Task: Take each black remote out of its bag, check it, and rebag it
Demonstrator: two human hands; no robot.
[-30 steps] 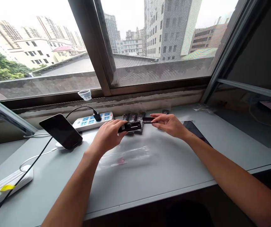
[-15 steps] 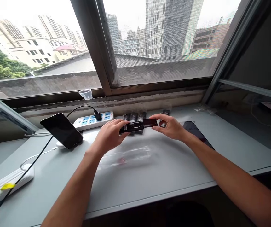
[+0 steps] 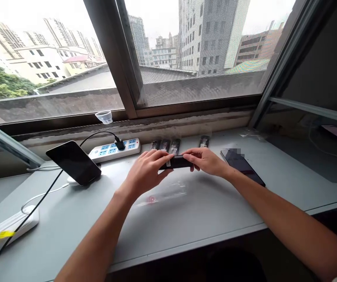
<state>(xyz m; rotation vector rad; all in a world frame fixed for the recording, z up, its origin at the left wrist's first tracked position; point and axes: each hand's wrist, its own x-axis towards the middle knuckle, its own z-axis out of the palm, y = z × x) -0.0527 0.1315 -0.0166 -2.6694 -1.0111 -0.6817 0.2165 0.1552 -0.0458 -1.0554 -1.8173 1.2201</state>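
Between my two hands is a slim black rectangular case [image 3: 181, 161] with a small pale label near its left end, held above the desk. My left hand [image 3: 145, 171] grips its left end, fingers over the top and thumb below. My right hand [image 3: 208, 161] pinches its right end, covering that part. On the desk beneath lies a flat clear plastic bag [image 3: 168, 192] with a red mark. Just behind my hands, several dark items in clear wrappers [image 3: 164, 145] rest near the wall, and one more wrapped item [image 3: 204, 141] sits apart to the right.
A dark phone [image 3: 246, 170] lies right of my right hand. On the left, a black-screened device [image 3: 73, 162] leans on a stand, before a white power strip [image 3: 133, 145]. Another white strip [image 3: 24, 222] and cables run along the left. A clear plastic cup [image 3: 104, 116] stands by the window.
The case, earlier showing two parts stretched out lengthwise, now looks shorter and tilted to another face. My hands have come closer together and slightly lower, uncovering the wrapped items behind.
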